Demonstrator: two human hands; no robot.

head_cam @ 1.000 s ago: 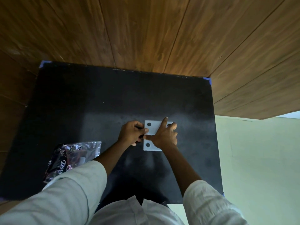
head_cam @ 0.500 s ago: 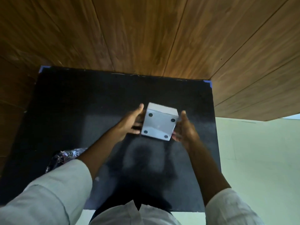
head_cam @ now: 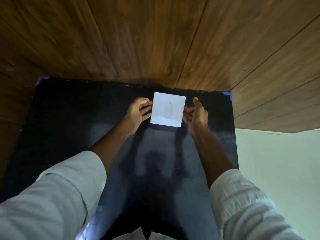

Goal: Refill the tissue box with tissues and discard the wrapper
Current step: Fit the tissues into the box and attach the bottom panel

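A black mat (head_cam: 69,129) lies against wood-panelled wall. The white box (head_cam: 167,110) sits on the mat near its far edge, oval slot up. My left hand (head_cam: 138,112) is just left of the box and my right hand (head_cam: 197,115) just right of it, both open, fingertips at its sides, gripping nothing.

A white tissue box (head_cam: 167,109) sits on the black table (head_cam: 72,118) toward twelve o'clock, oval slot up, with the left hand (head_cam: 138,111) and right hand (head_cam: 197,115) spread flat against its sides.
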